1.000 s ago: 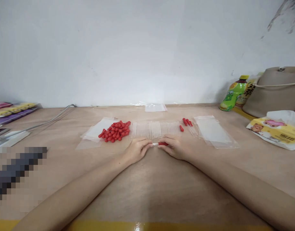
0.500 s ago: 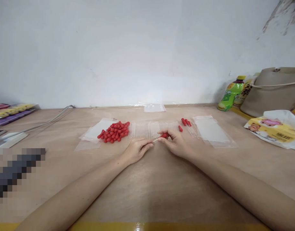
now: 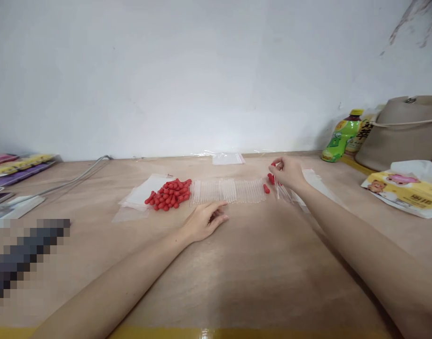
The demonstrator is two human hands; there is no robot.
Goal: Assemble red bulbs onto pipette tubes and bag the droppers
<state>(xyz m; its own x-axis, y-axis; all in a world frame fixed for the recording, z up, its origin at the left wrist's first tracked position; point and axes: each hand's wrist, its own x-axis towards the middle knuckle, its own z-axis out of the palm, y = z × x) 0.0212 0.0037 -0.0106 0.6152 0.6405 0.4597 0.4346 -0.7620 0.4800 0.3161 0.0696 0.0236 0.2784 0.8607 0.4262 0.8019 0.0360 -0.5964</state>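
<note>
My right hand (image 3: 289, 173) pinches a glass dropper by its red rubber bulb (image 3: 273, 165), over the small group of finished droppers (image 3: 271, 179) at the right. Their thin clear tubes (image 3: 284, 194) point toward me, partly behind my fingers. My left hand (image 3: 206, 220) rests on the table with thumb and fingers apart, holding nothing. Just beyond it lies a row of clear glass tubes (image 3: 226, 190) set side by side. A heap of red rubber bulbs (image 3: 169, 194) sits to the left of that row, and one loose red bulb (image 3: 266, 189) lies at its right end.
Clear plastic bags lie under the heap at left (image 3: 131, 200), at the wall (image 3: 228, 159) and partly behind my right arm (image 3: 316, 181). Farther right are a green bottle (image 3: 343, 136), a beige bag (image 3: 401, 134) and a yellow-white packet (image 3: 406, 188). A cable (image 3: 78, 176) runs at left.
My right hand has carried the dropper from in front of me to the group at the right. My left hand has let go of the tube, its fingers now apart.
</note>
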